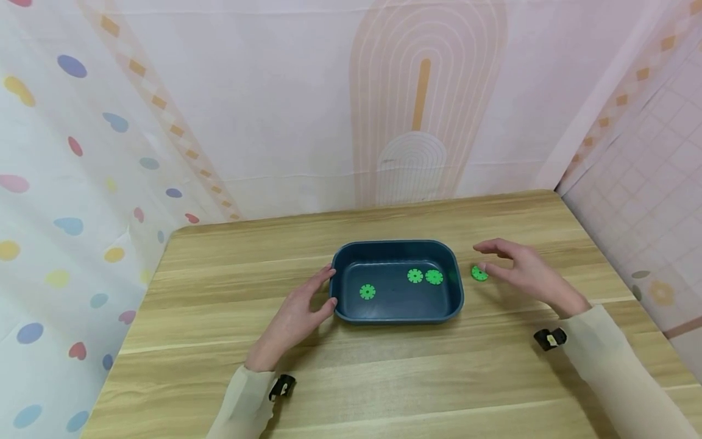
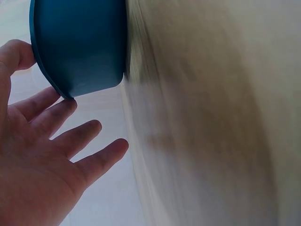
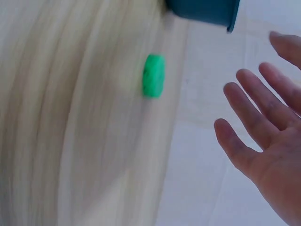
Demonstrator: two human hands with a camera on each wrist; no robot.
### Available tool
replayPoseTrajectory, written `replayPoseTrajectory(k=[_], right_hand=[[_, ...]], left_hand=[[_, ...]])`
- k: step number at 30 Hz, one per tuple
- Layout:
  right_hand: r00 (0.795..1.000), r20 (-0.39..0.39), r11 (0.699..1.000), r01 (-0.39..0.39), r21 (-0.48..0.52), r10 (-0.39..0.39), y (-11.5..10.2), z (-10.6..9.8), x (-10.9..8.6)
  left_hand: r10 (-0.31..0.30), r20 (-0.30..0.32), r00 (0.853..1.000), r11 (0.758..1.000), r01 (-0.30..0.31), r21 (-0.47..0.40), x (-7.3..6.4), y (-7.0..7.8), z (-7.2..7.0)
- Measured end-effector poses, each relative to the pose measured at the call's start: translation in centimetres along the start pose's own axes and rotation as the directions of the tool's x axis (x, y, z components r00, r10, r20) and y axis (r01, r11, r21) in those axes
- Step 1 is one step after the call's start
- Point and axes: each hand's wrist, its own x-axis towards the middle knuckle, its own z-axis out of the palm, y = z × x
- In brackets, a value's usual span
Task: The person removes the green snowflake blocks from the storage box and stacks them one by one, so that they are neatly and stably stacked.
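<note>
Hovering with spread, unclenched fingers, the right hand [image 1: 529, 271] grasps nothing; just off its thumb and fingertips a thick green disc [image 1: 480, 276] lies flat on the table [image 1: 340, 378]. In the head view the thumb tip overlaps the edge of that disc, but the right wrist view shows a gap between them. Whether it is one piece or several stacked, I cannot tell.

Resting its thumb and fingertips against the near end of a dark blue tray [image 1: 395, 310], the left hand [image 1: 296, 314] is loosely extended, touching the rim without clenching; its other two fingers reach out past the tray's corner. Inside the tray, closest to the left hand, lies a notched green piece [image 1: 371, 293]. Farther from that hand, toward the right one, sit a second notched piece [image 1: 415, 281] and, just beside it, a bumpier green cluster [image 1: 434, 277].

Behind the left hand come a pale left sleeve [image 1: 241, 399] and a black band [image 1: 282, 386] at the wrist; behind the right hand, a matching right sleeve [image 1: 620, 360] and black strap [image 1: 551, 338]. Beyond both hands, past the table's far edge, hangs a pale patterned curtain [image 1: 274, 110].
</note>
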Motion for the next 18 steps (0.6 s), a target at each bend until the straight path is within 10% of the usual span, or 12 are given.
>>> replayPoseTrajectory(k=[10,18], right_hand=[[0.977,-0.115,0.983,0.175,-0.050,-0.179,-3.1,2.3,0.4],[0.975,-0.029,0.975,0.219,-0.048,-0.220,-5.6,5.2,1.4]], left_hand=[[0.001,0.010,1.000,0.999,-0.001,0.033,-0.4,0.2,-0.1],[0.000,0.010,1.000,0.997,-0.001,0.082,-0.9,0.6,-0.3]])
